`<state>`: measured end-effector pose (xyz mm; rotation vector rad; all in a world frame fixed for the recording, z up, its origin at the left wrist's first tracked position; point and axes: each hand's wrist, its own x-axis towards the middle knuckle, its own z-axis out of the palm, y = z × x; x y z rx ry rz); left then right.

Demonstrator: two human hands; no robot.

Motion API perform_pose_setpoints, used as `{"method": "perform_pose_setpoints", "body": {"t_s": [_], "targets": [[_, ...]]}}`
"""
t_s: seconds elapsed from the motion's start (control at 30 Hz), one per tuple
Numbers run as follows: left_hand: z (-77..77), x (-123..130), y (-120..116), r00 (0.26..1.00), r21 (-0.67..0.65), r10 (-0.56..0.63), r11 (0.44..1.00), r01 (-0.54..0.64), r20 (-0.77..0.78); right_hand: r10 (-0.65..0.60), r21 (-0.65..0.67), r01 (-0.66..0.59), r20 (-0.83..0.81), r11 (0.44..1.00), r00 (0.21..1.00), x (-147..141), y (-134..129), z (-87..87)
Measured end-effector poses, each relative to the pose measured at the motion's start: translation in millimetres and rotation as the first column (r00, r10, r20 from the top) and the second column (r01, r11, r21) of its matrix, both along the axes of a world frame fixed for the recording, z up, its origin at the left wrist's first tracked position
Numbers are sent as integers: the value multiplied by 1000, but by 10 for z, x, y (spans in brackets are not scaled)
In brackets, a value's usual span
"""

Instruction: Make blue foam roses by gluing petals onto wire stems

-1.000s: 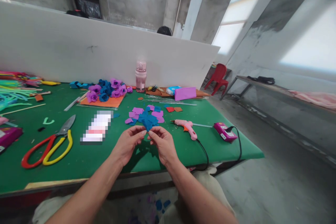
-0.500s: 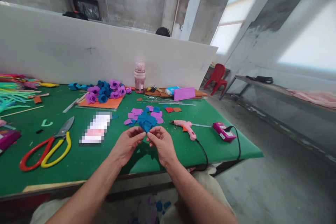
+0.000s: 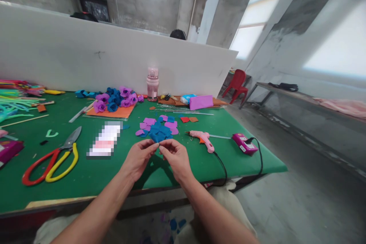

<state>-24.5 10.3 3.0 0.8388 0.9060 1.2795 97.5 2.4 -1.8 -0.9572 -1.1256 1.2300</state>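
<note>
My left hand and my right hand meet near the front of the green table, thumbs and fingertips pinching one blue paper piece between them. Its outline blends with the pile of blue paper pieces just behind. Purple paper pieces lie around that pile. To the right of my right hand rests a pink glue gun. Finished-looking purple and blue paper flowers sit on an orange sheet farther back on the left.
Scissors with red and yellow handles and a blurred-out rectangular item lie left. A pink bottle stands by the white partition. A purple box with a plugged-in cord is at right.
The blue piece between my fingertips has tilted and its lower point has shifted slightly up and left. Both hands keep their pinch, with small finger movements.
</note>
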Motion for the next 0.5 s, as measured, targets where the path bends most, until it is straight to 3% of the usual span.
{"method": "perform_pose_setpoints", "body": {"t_s": [0.17, 0.5], "targets": [[21, 10, -8, 1000, -5, -9, 1000, 9, 11, 15, -3, -15, -25, 1000, 1000, 2, 17, -25], [-82, 35, 13, 975, -26, -130, 990, 137, 182, 86, -120, -124, -283, 985, 955, 13, 24, -9]]}}
